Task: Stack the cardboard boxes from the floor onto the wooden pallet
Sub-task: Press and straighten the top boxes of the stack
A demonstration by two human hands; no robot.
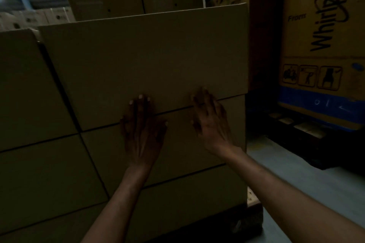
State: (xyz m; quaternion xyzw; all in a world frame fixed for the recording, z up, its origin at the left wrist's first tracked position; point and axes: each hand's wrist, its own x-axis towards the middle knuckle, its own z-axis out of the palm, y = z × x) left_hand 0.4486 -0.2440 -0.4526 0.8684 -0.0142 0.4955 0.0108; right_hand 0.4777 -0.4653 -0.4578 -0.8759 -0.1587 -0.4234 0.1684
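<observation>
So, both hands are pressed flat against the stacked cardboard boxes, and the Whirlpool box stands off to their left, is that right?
Not quite: the head view shows the Whirlpool box off to their right, not left. The left hand and right hand are indeed pressed flat against the stacked cardboard boxes.

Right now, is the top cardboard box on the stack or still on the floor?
On the stack: the top cardboard box rests on the lower box. The left hand and right hand lie flat across their seam.
</observation>
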